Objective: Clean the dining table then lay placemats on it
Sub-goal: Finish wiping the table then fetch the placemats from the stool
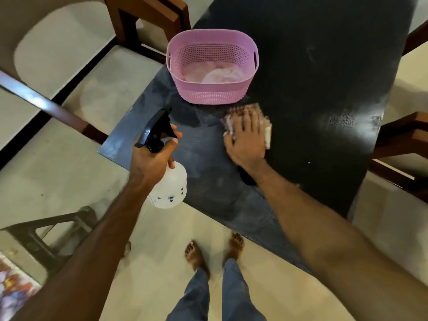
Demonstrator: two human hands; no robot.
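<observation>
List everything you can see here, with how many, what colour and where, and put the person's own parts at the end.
dining table: 1, black, centre and right, streaked near its front corner
basket: 1, pink perforated plastic, on the table beyond the hands
cloths in the basket: count unclear, pale pink and white, on the basket's floor
spray bottle: 1, translucent white with black trigger head, held above the table's front corner
cleaning cloth: 1, pinkish-white, flat on the table under the right hand
chairs: at least 2, brown wood, left and right of the table
floor: pale tiles
left hand: grips the spray bottle's neck
right hand: presses flat on the cleaning cloth
feet: 2, bare, below blue trousers
</observation>
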